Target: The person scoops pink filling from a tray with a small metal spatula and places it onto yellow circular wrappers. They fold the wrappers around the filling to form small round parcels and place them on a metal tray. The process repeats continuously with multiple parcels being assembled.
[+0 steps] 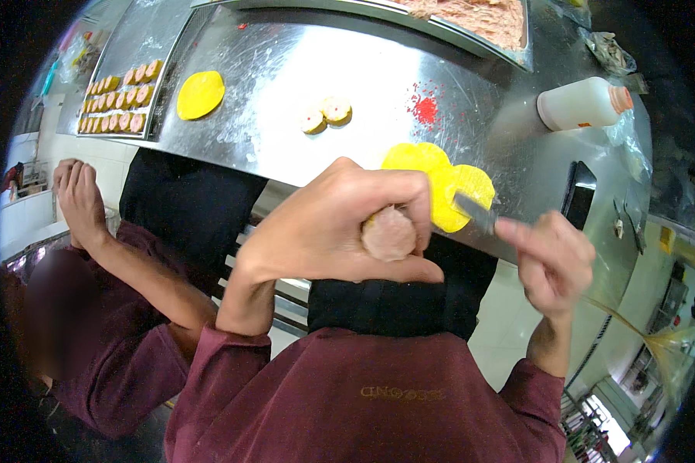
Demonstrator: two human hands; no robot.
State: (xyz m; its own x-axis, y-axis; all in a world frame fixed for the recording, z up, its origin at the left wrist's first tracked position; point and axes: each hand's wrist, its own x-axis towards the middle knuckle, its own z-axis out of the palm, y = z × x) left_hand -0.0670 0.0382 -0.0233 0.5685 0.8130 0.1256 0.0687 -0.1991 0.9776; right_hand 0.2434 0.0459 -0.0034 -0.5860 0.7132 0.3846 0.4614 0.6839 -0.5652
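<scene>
My left hand (pixel 309 216) is curled around a dumpling (pixel 390 234), whose round pale meat top faces up between thumb and forefinger. Its wrapper is hidden in the hand. At the right, my right hand (pixel 554 261) grips a small flat metal spatula (pixel 471 208), slightly blurred, its blade pointing left above several overlapping yellow round wrappers (pixel 417 157) near the table's front edge. Two dumplings (pixel 337 110) with red specks on top stand side by side farther back. A scatter of red bits (pixel 425 109) lies behind the wrappers.
A metal tray (pixel 143 46) holds rows of dumplings at the far left; another yellow wrapper pile (pixel 201 96) lies beside it. Along the back stands a pan of meat filling (pixel 479 19). A white bottle (pixel 579 104) and dark phone-like slab (pixel 579 193) are right. A co-worker's arm (pixel 131 262) is left.
</scene>
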